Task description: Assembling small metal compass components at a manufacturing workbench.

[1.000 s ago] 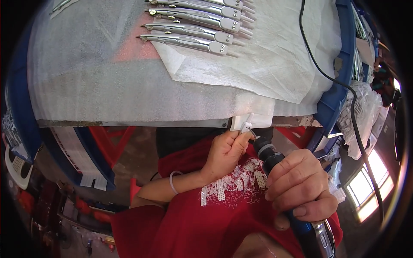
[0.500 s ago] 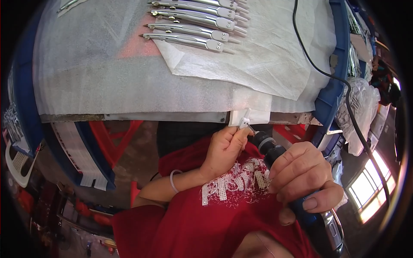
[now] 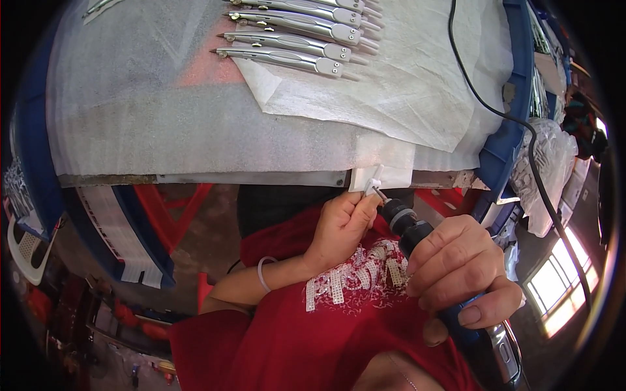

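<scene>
My left hand [image 3: 340,226] is closed at the table's front edge, pinching a drawing compass [image 3: 372,187] by its silver-white head. The pale handle of that compass points up over the white pad, and the rest of it is hidden in my fingers. My right hand [image 3: 462,270] wraps around a blue and black electric screwdriver [image 3: 409,228]. Its thin bit reaches the compass head from the right, seemingly touching it. Beyond my hands, several silver drawing compasses [image 3: 280,58] lie side by side on a white sheet, handles to the right.
A white foam sheet [image 3: 150,130] covers the table, with a folded white pad [image 3: 391,163] at its front edge. A black cord [image 3: 479,98] runs down the right side. Blue bins [image 3: 505,127] flank the table, and a clear plastic bag [image 3: 544,173] hangs at the right. Red stool legs [image 3: 171,218] show below.
Both hands, the compass and the screwdriver hold almost the same place. The view has shifted very slightly, and nothing has been let go or picked up.
</scene>
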The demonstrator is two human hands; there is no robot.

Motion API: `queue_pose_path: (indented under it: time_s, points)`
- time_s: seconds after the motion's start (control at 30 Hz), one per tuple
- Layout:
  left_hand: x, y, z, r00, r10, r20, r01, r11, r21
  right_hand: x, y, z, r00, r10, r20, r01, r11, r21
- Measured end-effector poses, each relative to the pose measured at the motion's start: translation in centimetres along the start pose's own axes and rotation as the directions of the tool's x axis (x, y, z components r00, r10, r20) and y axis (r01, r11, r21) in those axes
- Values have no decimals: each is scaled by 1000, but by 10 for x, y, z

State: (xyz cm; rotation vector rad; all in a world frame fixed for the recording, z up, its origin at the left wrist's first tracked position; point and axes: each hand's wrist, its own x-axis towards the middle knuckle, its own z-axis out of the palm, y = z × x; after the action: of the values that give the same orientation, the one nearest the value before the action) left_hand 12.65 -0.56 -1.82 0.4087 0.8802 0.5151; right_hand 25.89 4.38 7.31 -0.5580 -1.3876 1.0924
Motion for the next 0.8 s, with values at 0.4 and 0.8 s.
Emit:
queue_pose_path:
  time_s: [0.4, 0.8]
  points:
    - [0, -7, -2, 1000, 15, -7, -15, 999, 43, 4, 6, 4, 1000, 2, 26, -2, 1000, 6]
    - [0, -1, 0, 1000, -19, 16, 19, 1000, -24, -1, -9, -2, 1000, -8, -20, 7, 1000, -22]
